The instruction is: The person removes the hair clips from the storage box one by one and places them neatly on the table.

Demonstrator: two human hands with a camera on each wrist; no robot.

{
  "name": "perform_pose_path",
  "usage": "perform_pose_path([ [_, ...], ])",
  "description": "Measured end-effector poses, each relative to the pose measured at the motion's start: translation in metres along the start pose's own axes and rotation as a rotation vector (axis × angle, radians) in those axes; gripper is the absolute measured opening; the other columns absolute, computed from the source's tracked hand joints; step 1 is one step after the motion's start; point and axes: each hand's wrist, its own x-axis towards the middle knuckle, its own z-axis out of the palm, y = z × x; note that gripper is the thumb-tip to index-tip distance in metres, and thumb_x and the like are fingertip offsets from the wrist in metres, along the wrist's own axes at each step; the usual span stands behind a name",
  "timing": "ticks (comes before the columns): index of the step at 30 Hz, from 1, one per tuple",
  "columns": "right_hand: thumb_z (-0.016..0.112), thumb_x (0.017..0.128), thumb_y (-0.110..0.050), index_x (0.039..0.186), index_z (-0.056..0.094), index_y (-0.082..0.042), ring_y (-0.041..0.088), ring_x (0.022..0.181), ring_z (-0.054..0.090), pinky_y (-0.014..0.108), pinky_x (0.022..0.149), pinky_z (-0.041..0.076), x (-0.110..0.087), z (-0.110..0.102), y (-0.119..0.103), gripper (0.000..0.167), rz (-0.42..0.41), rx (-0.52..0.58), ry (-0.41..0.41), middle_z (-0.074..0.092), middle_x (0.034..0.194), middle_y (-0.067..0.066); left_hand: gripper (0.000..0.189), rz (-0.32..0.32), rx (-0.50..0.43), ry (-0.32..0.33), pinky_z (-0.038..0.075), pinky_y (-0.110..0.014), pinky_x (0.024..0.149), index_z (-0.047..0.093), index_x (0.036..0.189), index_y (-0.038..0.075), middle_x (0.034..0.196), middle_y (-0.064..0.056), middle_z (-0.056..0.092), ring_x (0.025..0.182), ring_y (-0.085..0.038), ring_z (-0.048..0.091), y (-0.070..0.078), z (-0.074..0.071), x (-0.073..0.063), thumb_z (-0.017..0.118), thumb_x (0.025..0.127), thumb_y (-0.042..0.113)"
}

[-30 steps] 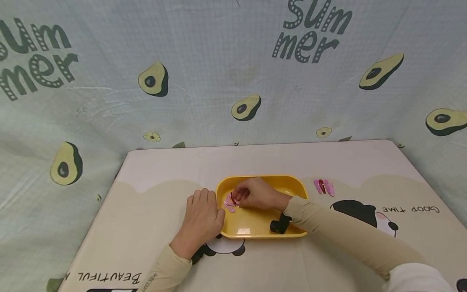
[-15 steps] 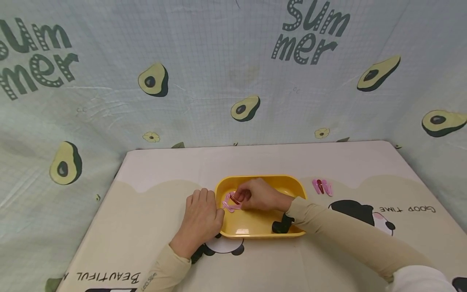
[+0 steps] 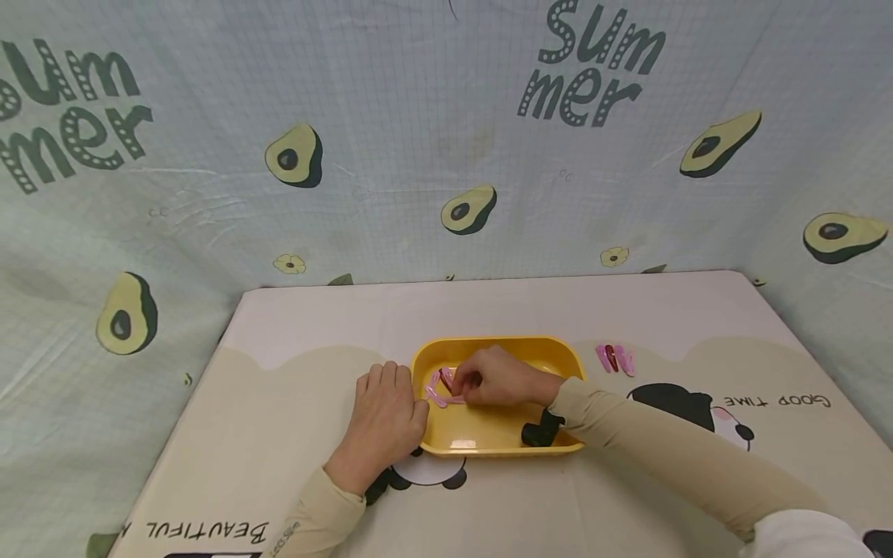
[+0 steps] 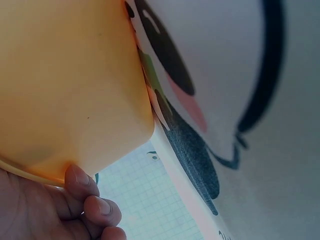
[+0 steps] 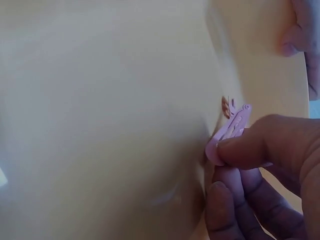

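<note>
Evidently the weakest point was the right hand. Thumb and fingers were pinched on a pink clip, well toward one end, the other end sticking out free. Judgement: a slack or off-centre pinch could let the clip swivel or slip. Second risk: its free end pointed at the clips beyond and might snag or scatter them, being so near. Third: the black wrist camera hung low over the tray and could knock it if the forearm dipped; whether it touched, I could not tell. Fourth: the tray could skid if the left hand let go. That hand was clamped on the tray's left end, thumb over the rim, fingers outside.

Container: one yellow tray, shallow, flat on the table. Contents: the pinched clip, low inside near the left wall; just beside it a red clip and some loose pink pieces, bunched together. Exact count not possible, fingers being in the way. Most of the tray floor toward the person was bare.

Outside the tray, right of it: a short row of clips, pink and red, side by side on the table, no hand near them.
</note>
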Motion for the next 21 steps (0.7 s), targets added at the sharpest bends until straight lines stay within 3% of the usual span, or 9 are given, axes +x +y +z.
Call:
perform_pose_path([
  [14,0.073,0.088,-0.015,0.09,0.077,-0.015,0.002,0.068,0.054,0.016,0.065,0.045,-0.0033,-0.0048,-0.001,0.005,0.013,0.006,-0.051,0.067,0.077,-0.007,0.016,-0.011,-0.017,-0.025,0.031,-0.039,0.08,0.049,0.084,0.004,0.078,-0.006,0.039,0.078,-0.023,0.034,0.0,0.0007,0.0007,0.057,0.089,0.017],
  [21,0.07,0.086,-0.009,0.093,0.074,-0.013,0.004,0.069,0.055,0.017,0.066,0.047,-0.006,-0.0091,-0.0014,0.009,0.06,0.116,-0.094,0.065,0.078,-0.006,0.015,-0.014,-0.02,-0.028,0.032,-0.041,0.08,0.049,0.084,0.005,0.078,-0.007,0.039,0.079,-0.023,0.034,0.0,0.0001,0.0003,0.057,0.089,0.016],
])
